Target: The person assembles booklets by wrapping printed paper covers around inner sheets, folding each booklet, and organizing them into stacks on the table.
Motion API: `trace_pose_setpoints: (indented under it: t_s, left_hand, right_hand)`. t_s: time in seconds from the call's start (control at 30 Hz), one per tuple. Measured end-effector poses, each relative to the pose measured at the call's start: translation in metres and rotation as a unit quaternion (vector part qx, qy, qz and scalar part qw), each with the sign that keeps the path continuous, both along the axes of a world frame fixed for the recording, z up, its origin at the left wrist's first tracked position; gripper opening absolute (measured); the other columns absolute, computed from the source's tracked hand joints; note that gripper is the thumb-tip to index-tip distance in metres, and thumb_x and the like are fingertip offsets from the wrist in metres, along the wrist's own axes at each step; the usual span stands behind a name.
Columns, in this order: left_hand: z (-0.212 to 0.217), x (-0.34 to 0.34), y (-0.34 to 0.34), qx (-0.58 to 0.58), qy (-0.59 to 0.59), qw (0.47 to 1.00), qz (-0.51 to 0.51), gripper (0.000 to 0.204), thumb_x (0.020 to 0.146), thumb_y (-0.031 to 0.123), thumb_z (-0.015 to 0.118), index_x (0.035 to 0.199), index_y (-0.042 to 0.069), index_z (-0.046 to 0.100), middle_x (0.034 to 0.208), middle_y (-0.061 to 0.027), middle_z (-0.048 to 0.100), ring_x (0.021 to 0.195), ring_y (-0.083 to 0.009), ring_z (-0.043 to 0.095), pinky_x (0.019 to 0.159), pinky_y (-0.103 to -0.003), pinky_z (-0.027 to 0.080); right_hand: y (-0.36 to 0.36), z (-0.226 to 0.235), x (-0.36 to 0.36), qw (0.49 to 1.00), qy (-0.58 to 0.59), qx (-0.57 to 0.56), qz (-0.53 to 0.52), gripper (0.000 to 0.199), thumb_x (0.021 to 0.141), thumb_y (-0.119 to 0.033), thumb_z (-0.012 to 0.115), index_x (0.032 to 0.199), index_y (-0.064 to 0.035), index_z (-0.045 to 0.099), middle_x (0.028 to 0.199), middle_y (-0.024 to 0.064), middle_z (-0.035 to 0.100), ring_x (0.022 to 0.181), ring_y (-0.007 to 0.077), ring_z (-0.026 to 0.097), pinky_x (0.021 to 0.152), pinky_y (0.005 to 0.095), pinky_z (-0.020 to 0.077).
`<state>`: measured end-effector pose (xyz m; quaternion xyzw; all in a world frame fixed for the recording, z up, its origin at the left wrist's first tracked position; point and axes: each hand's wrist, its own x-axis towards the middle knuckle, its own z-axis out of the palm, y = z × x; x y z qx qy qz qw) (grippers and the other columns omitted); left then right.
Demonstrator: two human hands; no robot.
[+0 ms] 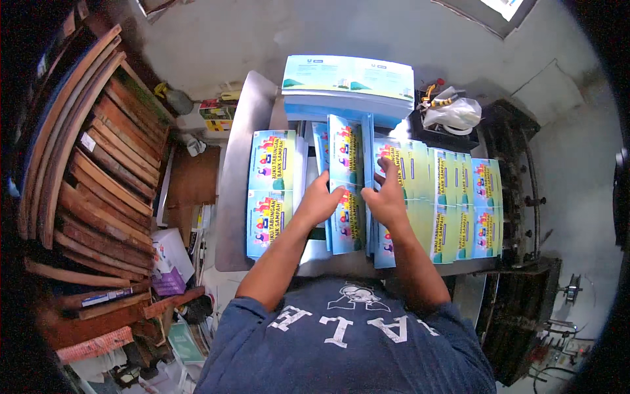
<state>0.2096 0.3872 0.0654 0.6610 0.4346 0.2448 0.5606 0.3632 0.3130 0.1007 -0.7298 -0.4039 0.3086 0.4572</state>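
Observation:
A bundle of printed cover sheets [346,157], bright blue and yellow with cartoon figures, stands tilted at the middle of the metal table [231,226]. My left hand [319,201] grips its left edge, thumb across the front and fingers behind. On its right, my right hand [387,200] has its thumb at the edge of a thin upright blue stack [369,141] and its fingers on the far side, partly over the neighbouring sheets. Matching sheets [270,164] lie in a stack left of my hands. Overlapping rows of sheets [453,210] spread out to the right.
Behind my hands stands a tall stack of pale blue-green sheets [348,75]. A dark tray [449,134] with tools and a white plastic bag [453,113] is at the back right. Wooden boards [108,171] fill a rack on the left; dark machinery [515,190] borders the table's right.

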Motion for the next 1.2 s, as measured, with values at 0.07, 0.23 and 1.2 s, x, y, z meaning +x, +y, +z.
trace_pose_setpoints:
  t_s: [0.07, 0.23, 1.2]
  left_hand:
    - [-0.006, 0.012, -0.002, -0.046, -0.033, 0.998, -0.017, 0.035, 0.084, 0.018, 0.061, 0.113, 0.0, 0.056, 0.103, -0.0205, 0.066, 0.096, -0.0319, 0.065, 0.084, -0.039, 0.049]
    - [-0.004, 0.033, -0.009, -0.024, -0.084, 0.996, -0.009, 0.052, 0.089, 0.043, 0.06, 0.117, 0.0, 0.053, 0.103, -0.0171, 0.066, 0.095, -0.0258, 0.064, 0.084, -0.036, 0.048]
    - [-0.005, 0.073, -0.058, 0.295, 0.172, 0.938, -0.058, 0.054, 0.08, 0.029, 0.067, 0.121, -0.002, 0.054, 0.113, -0.0167, 0.056, 0.106, -0.0339, 0.05, 0.087, -0.045, 0.043]
  right_hand:
    - [-0.001, -0.006, 0.011, 0.999, 0.047, 0.006, -0.019, 0.078, 0.07, -0.002, 0.06, 0.139, 0.0027, 0.025, 0.141, 0.0228, 0.036, 0.125, 0.0332, 0.046, 0.098, 0.0412, 0.0436]
    - [-0.005, -0.014, 0.025, 0.995, 0.1, -0.007, 0.024, 0.082, 0.069, -0.006, 0.069, 0.138, 0.0043, 0.024, 0.138, 0.0245, 0.037, 0.126, 0.0343, 0.044, 0.099, 0.0414, 0.0448]
    - [-0.191, -0.033, 0.049, 0.97, -0.173, 0.027, 0.167, 0.038, 0.086, -0.002, 0.058, 0.123, -0.0056, 0.053, 0.125, 0.019, 0.057, 0.117, 0.0347, 0.054, 0.1, 0.0407, 0.0435]
